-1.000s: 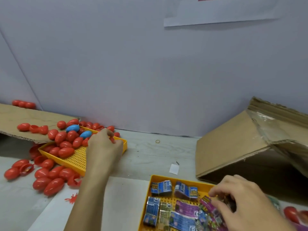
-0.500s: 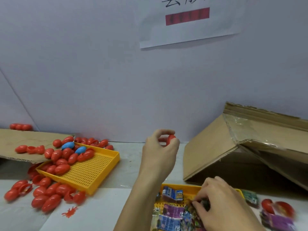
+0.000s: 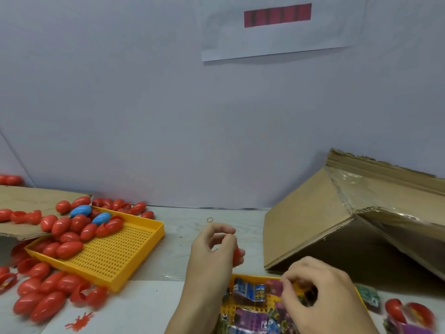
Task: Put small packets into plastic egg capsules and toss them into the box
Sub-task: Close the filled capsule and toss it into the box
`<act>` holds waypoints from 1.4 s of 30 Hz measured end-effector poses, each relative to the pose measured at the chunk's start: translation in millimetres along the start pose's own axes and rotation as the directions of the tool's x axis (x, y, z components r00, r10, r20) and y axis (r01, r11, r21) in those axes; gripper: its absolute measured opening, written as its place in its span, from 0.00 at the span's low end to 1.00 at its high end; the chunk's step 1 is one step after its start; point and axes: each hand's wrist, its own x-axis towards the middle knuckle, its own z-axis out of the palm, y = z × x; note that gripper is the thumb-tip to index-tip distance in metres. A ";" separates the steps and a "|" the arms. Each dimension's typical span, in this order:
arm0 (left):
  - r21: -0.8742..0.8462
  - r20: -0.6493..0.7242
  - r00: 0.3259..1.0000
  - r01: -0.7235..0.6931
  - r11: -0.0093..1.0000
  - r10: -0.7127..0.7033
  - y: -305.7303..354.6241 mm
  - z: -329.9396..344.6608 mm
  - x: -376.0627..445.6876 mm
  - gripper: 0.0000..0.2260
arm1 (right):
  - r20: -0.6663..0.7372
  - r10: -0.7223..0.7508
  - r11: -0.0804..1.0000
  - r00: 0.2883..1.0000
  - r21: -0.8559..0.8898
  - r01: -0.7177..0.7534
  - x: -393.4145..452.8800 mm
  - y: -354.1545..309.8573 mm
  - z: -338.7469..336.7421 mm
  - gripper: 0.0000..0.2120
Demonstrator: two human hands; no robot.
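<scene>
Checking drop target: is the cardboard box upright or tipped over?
Tipped. The cardboard box lies on its side on the table, its dark opening facing the person, one flap slanting down to the tabletop.

Capsules [image 3: 69,247]: red, glossy, heaped at 9 o'clock; two blue capsules [image 3: 81,210] among them. Perforated tray [image 3: 115,259] beneath them: yellow-orange with a regular grid of dots. Second tray [image 3: 243,279] at 6 o'clock: same yellow. Packets [image 3: 250,289] inside it: blue and purple print, some green. Box [image 3: 313,220] at 3 o'clock: plain brown cardboard, shiny clear tape. Wall sheet [image 3: 277,32] at 12 o'clock: white with a red bar striped dark. Splat mark [image 3: 80,320] at 7 o'clock: red.
</scene>
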 end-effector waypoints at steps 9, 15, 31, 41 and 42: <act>0.285 0.442 0.889 -0.266 0.921 0.120 8.6 7.7 -13.3 0.05 | -0.231 0.121 0.970 0.965 0.234 -0.066 -2.1 -3.1 7.2 0.13; 0.341 0.484 0.870 -0.282 0.897 0.090 8.9 6.6 -16.3 0.06 | -0.139 0.163 0.877 0.977 0.475 -0.078 0.2 -0.8 3.7 0.06; 0.232 0.449 0.892 -0.170 0.958 0.049 10.4 7.4 -14.6 0.09 | -0.141 0.142 0.846 0.980 0.530 -0.046 2.0 7.1 7.1 0.09; 0.266 0.539 0.841 -0.214 0.940 0.039 9.1 5.1 -14.0 0.12 | -0.037 0.117 0.721 0.992 0.691 -0.059 2.5 -0.7 -2.1 0.04; 0.257 0.538 0.842 -0.218 0.942 0.048 9.3 5.3 -14.0 0.12 | 0.000 0.110 0.723 0.994 0.686 -0.080 2.7 -0.3 -2.7 0.07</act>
